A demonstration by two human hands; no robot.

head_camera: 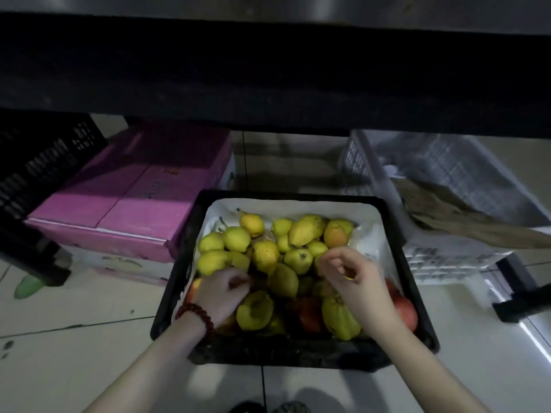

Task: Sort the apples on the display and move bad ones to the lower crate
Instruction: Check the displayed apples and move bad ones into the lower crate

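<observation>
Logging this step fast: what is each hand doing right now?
Left hand: down among the fruit in the black crate, fingers curled; whether it grips anything cannot be told.
Right hand: over the fruit, fingers loosely curled; a hold cannot be told.

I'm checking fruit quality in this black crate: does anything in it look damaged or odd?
Yes. A yellow-green fruit at the near edge of the black crate, beside the left hand, shows a large dark sunken patch, like rot.
</observation>
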